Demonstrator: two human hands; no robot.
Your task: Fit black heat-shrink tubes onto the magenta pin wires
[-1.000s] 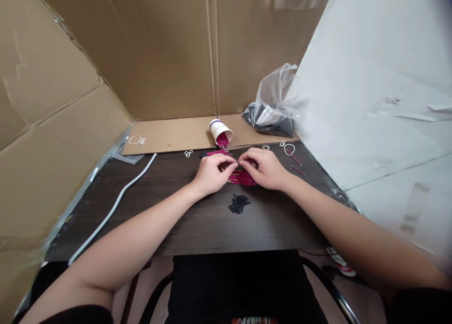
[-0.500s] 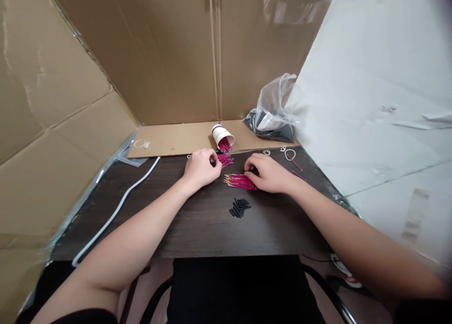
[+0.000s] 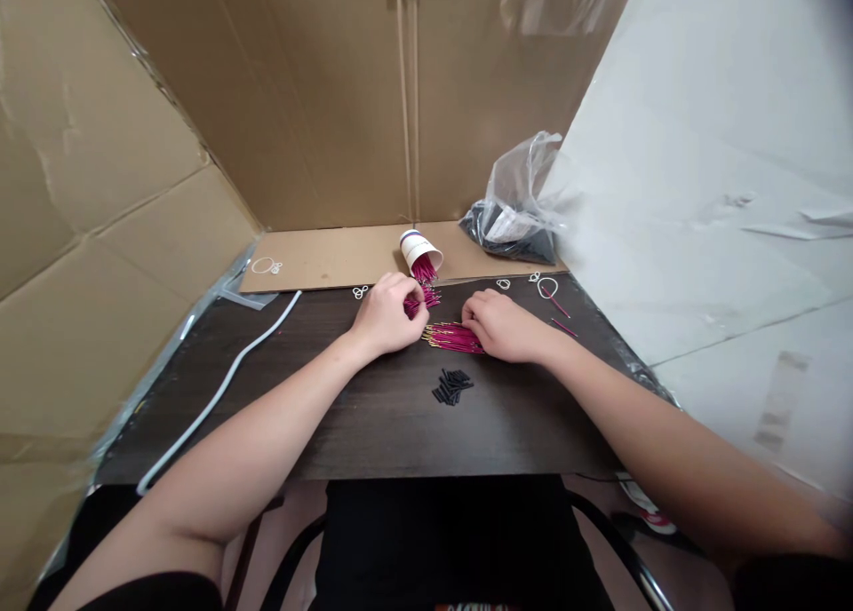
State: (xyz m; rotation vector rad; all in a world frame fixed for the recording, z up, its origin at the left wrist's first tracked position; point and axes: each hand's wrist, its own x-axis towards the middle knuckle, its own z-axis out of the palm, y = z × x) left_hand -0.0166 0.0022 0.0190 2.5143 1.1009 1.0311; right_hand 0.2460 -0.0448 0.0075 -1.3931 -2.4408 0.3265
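Observation:
A row of magenta wires (image 3: pixel 457 337) with gold-coloured tips lies across the dark table in front of me. My left hand (image 3: pixel 392 313) is closed, thumb and forefinger meeting by the tipped left end of this row; whatever they pinch is hidden. Just beyond those fingers is a looser pile of magenta wires (image 3: pixel 432 297), partly covered by the hand. At the row's right end, my right hand (image 3: pixel 505 325) has its fingers curled and pressed together over the wires, and its grip is out of sight. Short black tubes (image 3: pixel 453 386) form a small heap nearer to me.
A paper cup (image 3: pixel 414 245) lies tipped over, more magenta wires in its mouth. Behind on the right sits a clear bag (image 3: pixel 513 229) of black pieces. Rubber bands (image 3: pixel 547 288) and stray wires lie at right. A pale tube (image 3: pixel 230 376) curves along the left side.
My left hand has shifted slightly right and toward me, from the loose pile to the tips of the wire row. The right hand has barely moved. The rubber bands beside the left hand show more fully.

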